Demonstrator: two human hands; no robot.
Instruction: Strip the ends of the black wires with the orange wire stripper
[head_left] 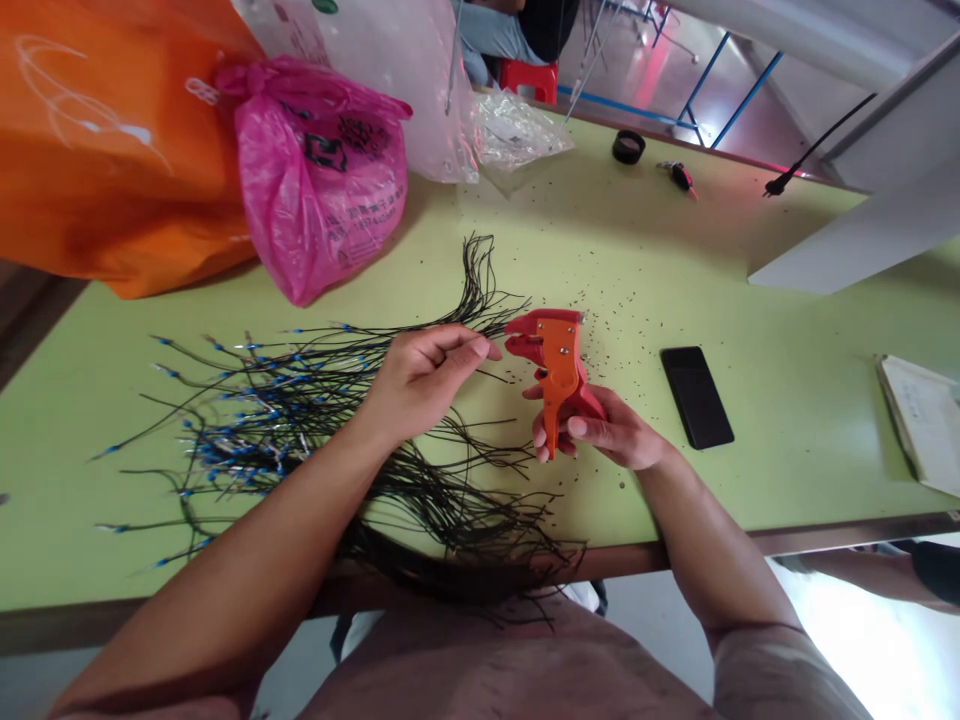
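Dozens of thin black wires [352,350] with blue-tipped ends [206,465], fanned across the middle and left of the table [787,300], some trailing over its near edge. At the centre, an orange wire stripper [559,365], upright in the right hand [600,430], the fingers closed around its handle and the red nose pointing up and left. Just beside that nose, the left hand [424,385], thumb and fingertips pinched together, perhaps on a single wire, though too thin a line to tell from this view. Black insulation crumbs [600,345] scattered around and to the right of the stripper. Farther right, a black smartphone [696,397], then a notebook [926,420] at the frame's right edge. Upper left, an orange bag [97,130] and a pink plastic bag [319,180].

Main risks: snagged strands and a growing tangle from any tug on one wire inside the loose mass; the overhanging wires sliding off the near edge under their own weight, dragging others along; a nicked or torn wire from a slanted or careless feed into the stripper's nose; crumbs clinging to the exposed ends.
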